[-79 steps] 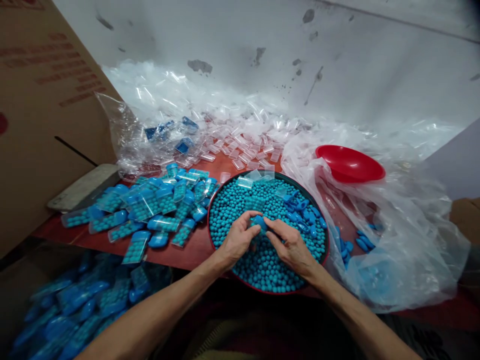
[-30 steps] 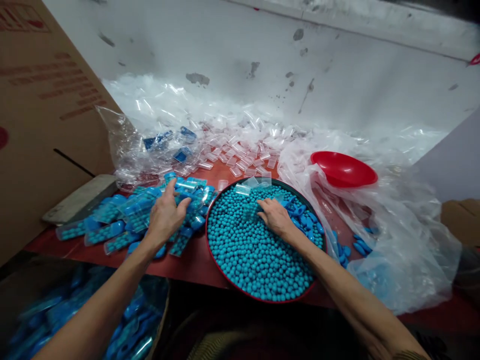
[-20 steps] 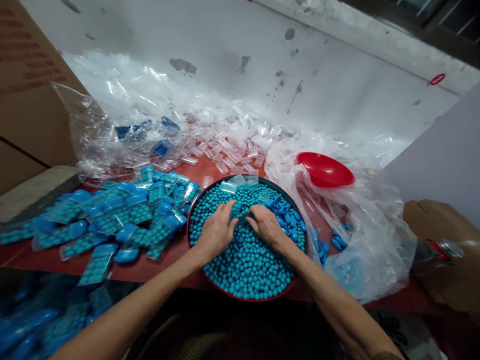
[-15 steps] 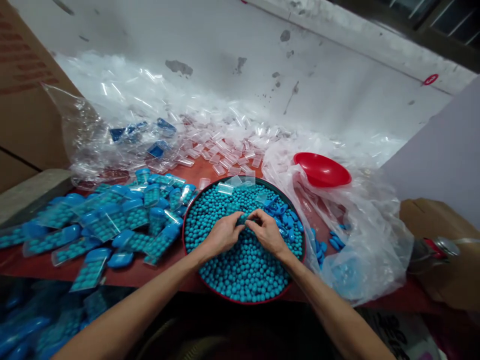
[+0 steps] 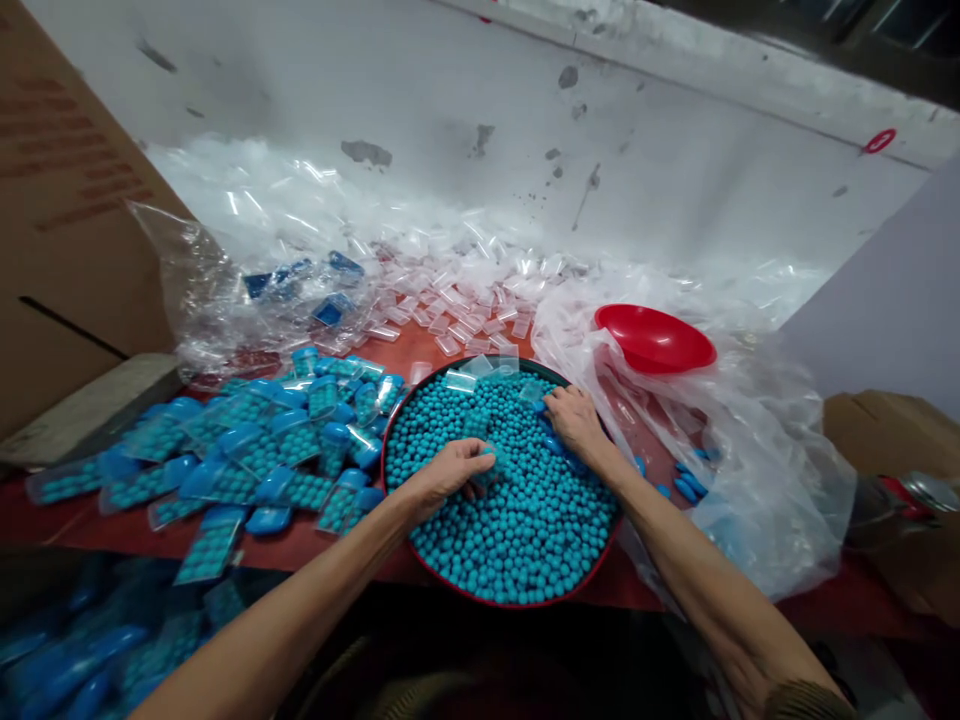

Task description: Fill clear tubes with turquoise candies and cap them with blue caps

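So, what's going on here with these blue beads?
Someone is working over a round tub of blue beads. The left hand is pinching what looks like a clear case, while the right hand is among the blue caps at the tub's right side; whether it grips one is hidden. Capped, bead-filled cases lie heaped to the left, and loose clear pieces behind the tub.

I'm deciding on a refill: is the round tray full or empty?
Well filled: beads spread across the tray, up to its near rim. Their depth is hidden.

Beads (image 5: 517, 540) look smooth; the red bowl (image 5: 655, 340), glossy plastic.
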The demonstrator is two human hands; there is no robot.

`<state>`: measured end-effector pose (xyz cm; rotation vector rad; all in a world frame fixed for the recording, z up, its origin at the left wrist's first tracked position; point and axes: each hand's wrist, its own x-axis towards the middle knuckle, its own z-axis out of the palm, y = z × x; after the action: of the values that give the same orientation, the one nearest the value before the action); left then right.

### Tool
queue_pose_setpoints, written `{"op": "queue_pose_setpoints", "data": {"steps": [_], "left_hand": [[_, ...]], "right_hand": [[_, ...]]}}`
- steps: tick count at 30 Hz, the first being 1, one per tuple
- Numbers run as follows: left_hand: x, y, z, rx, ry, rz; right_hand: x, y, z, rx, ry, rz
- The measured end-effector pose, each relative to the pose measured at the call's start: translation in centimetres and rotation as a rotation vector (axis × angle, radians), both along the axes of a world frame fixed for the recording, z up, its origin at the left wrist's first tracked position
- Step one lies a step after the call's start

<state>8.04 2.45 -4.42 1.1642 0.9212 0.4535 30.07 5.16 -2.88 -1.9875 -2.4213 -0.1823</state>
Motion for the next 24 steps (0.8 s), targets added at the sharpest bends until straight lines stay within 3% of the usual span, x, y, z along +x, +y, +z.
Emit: {"op": "queue_pose_setpoints", "data": {"steps": [4,8,13,20,24], "left_hand": [[-0.2,-0.3,0.2,0.008,-0.113,0.052],[0.0,-0.4,0.5,0.029,-0.164,0.082],[0.2,-0.7,0.6,0.122,-0.164,0.08],[0.2,-1.9,1.2,0.188,-0.173,0.053],[0.4,-2.4,1.4,0.167,-0.213,0.035]], "right_hand": [[-0.9,-0.6,0.0,0.044,0.112,0.011],[-3.1,-2.9,0.6,0.015,0.666,0.096],[-5.2,-4.8,0.8,-0.462,1.258,0.039],[-4.6,-5.2,2.1,-0.848,1.453,0.026],[-3.7,-5.1,1.8,-1.112,1.627,0.046]]}}
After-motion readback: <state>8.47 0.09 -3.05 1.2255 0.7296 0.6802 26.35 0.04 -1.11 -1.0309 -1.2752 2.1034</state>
